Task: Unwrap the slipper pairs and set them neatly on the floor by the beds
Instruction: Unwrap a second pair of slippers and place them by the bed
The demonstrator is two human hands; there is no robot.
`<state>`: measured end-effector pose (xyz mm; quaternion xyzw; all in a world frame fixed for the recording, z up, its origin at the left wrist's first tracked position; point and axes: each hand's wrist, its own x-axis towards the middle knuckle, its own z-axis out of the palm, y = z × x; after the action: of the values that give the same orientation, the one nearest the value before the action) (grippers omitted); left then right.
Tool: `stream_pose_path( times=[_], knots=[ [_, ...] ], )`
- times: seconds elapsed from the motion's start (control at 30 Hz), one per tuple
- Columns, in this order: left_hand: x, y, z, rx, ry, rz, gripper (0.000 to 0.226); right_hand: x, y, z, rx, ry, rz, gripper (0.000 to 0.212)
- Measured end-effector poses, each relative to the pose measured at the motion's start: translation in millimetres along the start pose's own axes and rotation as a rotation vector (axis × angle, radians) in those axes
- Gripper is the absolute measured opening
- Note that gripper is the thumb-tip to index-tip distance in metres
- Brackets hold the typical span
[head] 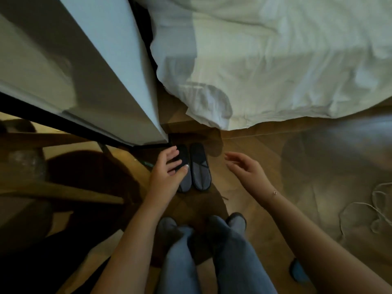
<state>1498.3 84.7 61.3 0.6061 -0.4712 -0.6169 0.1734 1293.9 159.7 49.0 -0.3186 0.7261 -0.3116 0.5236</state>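
Down on the wood floor (244, 145), head view: a pair of grey slippers lies side by side, unwrapped, in the narrow gap below the corner of the white cabinet (118, 81) and the hanging edge of the bed's white duvet (275, 71).

Left slipper (184, 166) partly under the left hand (169, 168); fingers lie fairly straight on its dark upper, thumb along its inner edge, pressing or nudging, not clearly gripping. Right slipper (199, 168) touching or almost touching its mate, toes toward the person.

Right hand (246, 168) hovers apart from the pair, fingers loose and spread, holding nothing.

Step, as judged: final squaring-up of this pair by the bed. Next move likely calls for a small push to line the left slipper flush with the right, then lifting away without dragging it.

Edges and room:
- Cabinet corner sits just beside the left slipper's far end; little slack on that side.
- Duvet edge overhangs just beyond the pair.
- Open floor to the right of the pair, bare toward the right hand.
- Person's own feet and jeans (212, 251) stand near, behind the pair.
- Loose cord (377, 209) lies well apart on the far right.
- Left side dim; wooden furniture there, detail unclear.
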Motion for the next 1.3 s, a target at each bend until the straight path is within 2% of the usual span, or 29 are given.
stream_pose_path(
  times=[0.13, 0.3, 0.6, 0.73, 1.1, 1.3],
  knots=[
    [-61, 81, -2, 0.000, -0.043, 0.038, 0.049, -65, -70, -34, 0.036, 0.023, -0.018, 0.031],
    [-103, 176, 26, 0.057, -0.115, 0.132, 0.048, -124, -136, -94, 0.074, 0.113, -0.084, 0.032],
    [-137, 292, 146, 0.083, -0.210, 0.297, 0.044, -183, -177, -237, 0.179, 0.296, -0.153, 0.028],
    [-135, 324, 203, 0.081, -0.331, 0.377, 0.042, -185, -180, -296, 0.189, 0.380, -0.195, 0.026],
    [-67, 429, 339, 0.072, -0.432, 0.391, 0.039, -131, -198, -447, 0.196, 0.542, -0.142, 0.031],
    [-19, 511, 425, 0.213, -0.583, 0.435, 0.036, -100, -217, -535, 0.211, 0.644, -0.096, 0.035]
  ],
)
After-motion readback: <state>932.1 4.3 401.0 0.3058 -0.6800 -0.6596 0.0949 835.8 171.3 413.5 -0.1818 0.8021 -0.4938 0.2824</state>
